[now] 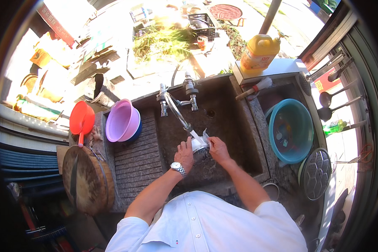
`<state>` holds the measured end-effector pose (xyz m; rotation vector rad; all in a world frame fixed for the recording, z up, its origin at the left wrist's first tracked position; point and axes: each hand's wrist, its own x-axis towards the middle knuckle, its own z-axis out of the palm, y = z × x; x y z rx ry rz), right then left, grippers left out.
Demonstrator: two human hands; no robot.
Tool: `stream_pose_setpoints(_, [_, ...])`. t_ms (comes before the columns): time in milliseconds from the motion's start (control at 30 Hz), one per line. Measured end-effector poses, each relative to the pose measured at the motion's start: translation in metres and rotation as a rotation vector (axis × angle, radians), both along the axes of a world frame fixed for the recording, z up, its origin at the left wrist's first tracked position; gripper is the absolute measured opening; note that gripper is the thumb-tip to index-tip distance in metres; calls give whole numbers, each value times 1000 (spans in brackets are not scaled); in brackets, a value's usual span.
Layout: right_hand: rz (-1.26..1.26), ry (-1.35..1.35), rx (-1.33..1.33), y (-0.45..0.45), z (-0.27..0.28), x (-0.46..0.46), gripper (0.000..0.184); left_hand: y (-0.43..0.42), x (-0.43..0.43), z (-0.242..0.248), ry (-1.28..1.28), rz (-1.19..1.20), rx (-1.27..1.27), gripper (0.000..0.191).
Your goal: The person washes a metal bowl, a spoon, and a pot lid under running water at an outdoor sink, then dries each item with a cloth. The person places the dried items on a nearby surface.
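Water runs from the curved metal faucet (176, 110) into a stone sink (245, 126). Under the stream, a small whitish object, perhaps a bowl (199, 143), lies between my two hands; its exact kind cannot be told. My left hand (184, 154), with a metal wristwatch above it, is at the object's left side. Pinched in the fingers of my right hand (219, 150) is a pale, thin cloth or plastic piece (205, 134) at the object's right edge. The fingertips of my left hand are partly hidden behind the object.
Left of the sink are a ribbed stone washboard (138, 157), a purple basket (121, 121), a red ladle (82, 118) and a round wooden chopping block (86, 179) with a knife. At right stand a teal basin (291, 130), a brush (255, 89) and a yellow detergent jug (260, 53).
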<state>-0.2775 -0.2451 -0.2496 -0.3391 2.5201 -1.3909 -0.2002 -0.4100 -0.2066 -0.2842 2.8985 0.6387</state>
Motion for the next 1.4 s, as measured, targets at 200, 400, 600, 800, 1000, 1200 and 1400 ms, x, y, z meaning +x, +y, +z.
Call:
stream_pose_setpoints(200, [-328,-619,-184,21,-45,32,17,-65,41,17,157,58,-107,76])
stream_pose_setpoints(400, [51,-925,-546,-77,6,71,25,-155,89,66,339,156,-318,72])
stream_pose_setpoints(600, [591,-486,142,-25,-8,34,26,-194,136,97,316,307,-382,70])
stream_pose_setpoints(800, [171,-82,431,46,-113,-31,14,-178,153,81,207,376,-399,70])
stream_pose_setpoints(1000, [257,-39,679,9,-154,-44,16,-149,156,79,146,456,-292,69])
stream_pose_setpoints(1200, [274,-94,723,12,-182,-26,20,-143,159,79,136,482,-266,66])
stream_pose_setpoints(1400, [44,-268,399,37,-181,-3,22,-151,169,63,172,557,-248,66])
